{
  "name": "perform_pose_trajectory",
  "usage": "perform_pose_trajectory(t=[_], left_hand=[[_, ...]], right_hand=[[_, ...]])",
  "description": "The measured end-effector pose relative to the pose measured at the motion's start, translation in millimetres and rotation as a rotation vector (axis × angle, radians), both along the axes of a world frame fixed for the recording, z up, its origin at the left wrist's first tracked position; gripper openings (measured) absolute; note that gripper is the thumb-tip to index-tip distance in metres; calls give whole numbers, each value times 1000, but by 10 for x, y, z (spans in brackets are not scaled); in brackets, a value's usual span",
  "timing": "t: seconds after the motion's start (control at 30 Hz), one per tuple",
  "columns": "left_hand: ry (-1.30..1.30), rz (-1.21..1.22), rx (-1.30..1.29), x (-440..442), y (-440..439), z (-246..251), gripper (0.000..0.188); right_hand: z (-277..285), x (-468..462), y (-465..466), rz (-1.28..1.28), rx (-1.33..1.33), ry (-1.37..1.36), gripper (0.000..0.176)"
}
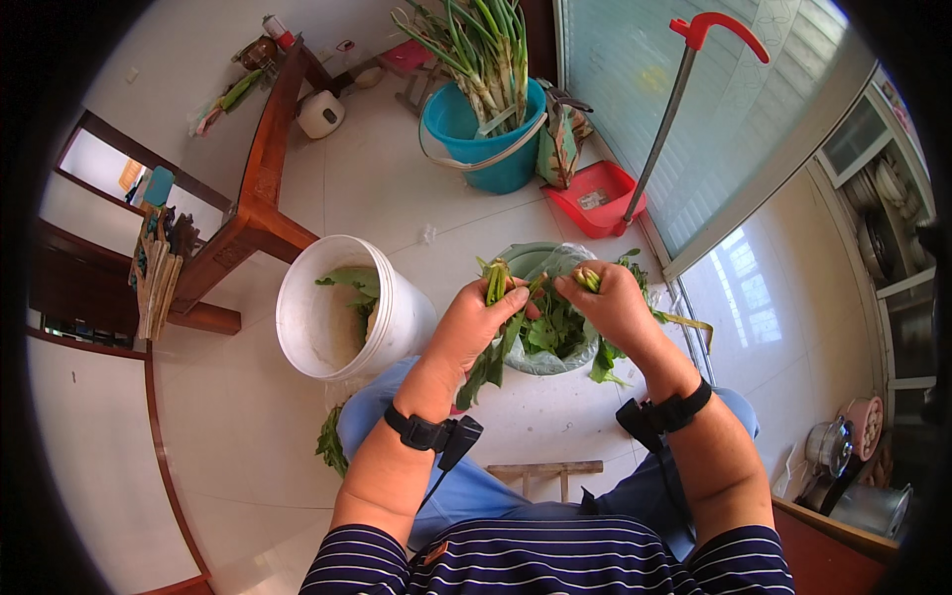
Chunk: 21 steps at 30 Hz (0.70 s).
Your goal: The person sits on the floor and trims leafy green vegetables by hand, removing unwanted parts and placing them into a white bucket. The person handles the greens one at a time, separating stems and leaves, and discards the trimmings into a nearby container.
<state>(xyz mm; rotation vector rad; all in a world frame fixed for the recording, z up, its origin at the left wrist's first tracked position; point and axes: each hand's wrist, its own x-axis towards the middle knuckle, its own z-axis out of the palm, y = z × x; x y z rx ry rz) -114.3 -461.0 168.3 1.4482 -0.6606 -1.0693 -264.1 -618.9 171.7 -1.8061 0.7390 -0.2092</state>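
Observation:
My left hand (470, 321) grips a bunch of leafy greens (487, 373), its pale green stems poking up past the thumb and the leaves hanging below. In my right hand (617, 306) are more green stems (587, 279), cut ends facing inward; leaves trail beneath that hand. A short stem piece (537, 282) shows between the two hands, near the left fingertips. Under them stands a green basin (529, 255) lined with a clear plastic bag (550, 363), with loose leaves (552, 327) inside. My hands hide part of the basin.
Left of the basin, a white plastic bucket (409, 301) holds some leaves (355, 281). Beyond are a blue bucket (500, 172) of scallions (483, 67) and a red long-handled dustpan (595, 195). A wooden table leg (279, 223) stands left; a glass sliding door (692, 149) stands right.

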Motion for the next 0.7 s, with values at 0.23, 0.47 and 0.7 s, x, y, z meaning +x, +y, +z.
perform_pose_trajectory(t=[0.23,0.47,0.7], left_hand=[[280,39,-42,-95,-31,87,27],[182,34,56,-84,-61,62,32],[190,31,0,-55,-36,107,24]], right_hand=[[60,27,112,27,444,-287,26],[-33,98,157,-48,589,-360,25],[-51,46,11,-185,877,-500,27]])
